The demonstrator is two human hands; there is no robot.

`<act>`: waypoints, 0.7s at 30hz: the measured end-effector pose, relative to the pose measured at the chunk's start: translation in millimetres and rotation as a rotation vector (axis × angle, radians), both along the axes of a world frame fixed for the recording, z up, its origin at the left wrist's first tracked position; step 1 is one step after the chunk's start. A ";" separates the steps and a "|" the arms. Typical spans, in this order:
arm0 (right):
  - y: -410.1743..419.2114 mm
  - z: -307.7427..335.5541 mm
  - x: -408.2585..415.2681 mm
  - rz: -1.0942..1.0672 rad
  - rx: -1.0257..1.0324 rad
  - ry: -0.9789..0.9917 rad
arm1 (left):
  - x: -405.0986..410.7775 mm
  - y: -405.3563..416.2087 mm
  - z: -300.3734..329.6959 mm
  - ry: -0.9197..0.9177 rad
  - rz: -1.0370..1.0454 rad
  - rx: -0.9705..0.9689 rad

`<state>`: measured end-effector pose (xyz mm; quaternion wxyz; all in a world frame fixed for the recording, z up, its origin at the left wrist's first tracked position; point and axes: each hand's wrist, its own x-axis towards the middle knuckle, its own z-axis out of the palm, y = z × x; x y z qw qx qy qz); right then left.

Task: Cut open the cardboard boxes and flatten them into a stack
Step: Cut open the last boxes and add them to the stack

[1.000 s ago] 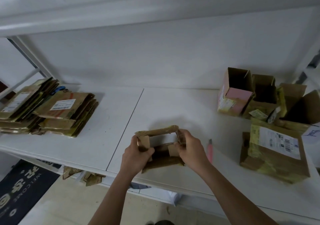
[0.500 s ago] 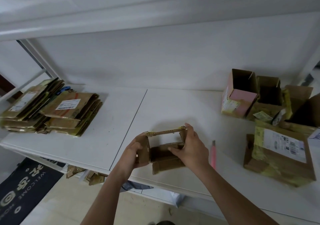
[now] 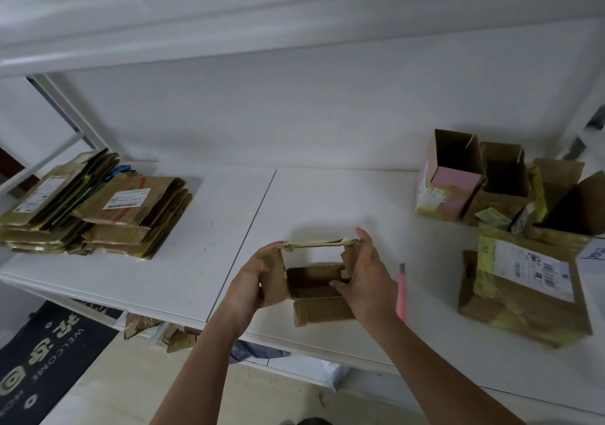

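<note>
A small brown cardboard box (image 3: pixel 314 282), open at both ends so the shelf shows through it, stands at the front of the white shelf (image 3: pixel 203 261). My left hand (image 3: pixel 252 280) grips its left wall, fingers curled round the panel. My right hand (image 3: pixel 368 277) holds its right wall, thumb inside the box and fingers reaching up to the top edge. A pink box cutter (image 3: pixel 401 293) lies on the shelf just right of my right hand. Two stacks of flattened boxes (image 3: pixel 95 208) sit at the far left.
Several unflattened boxes stand at the right: a pink-sided open box (image 3: pixel 448 179), brown open boxes (image 3: pixel 505 188) behind, and a taped labelled box (image 3: pixel 523 287) nearest. Cardboard scraps (image 3: pixel 157 331) lie under the shelf's front edge, and a dark welcome mat (image 3: pixel 42 359) covers the floor at lower left.
The box has been squared up and its left wall pulled outward. My left hand shifted to that wall's outside; my right hand slid its thumb inside. The view drifted slightly left.
</note>
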<state>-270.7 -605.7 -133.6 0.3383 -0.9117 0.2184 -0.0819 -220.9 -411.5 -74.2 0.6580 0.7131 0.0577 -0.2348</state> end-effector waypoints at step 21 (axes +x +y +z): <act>-1.1 -21.8 -19.7 0.571 0.207 0.344 | 0.9 51.8 -69.2 0.027 0.059 0.504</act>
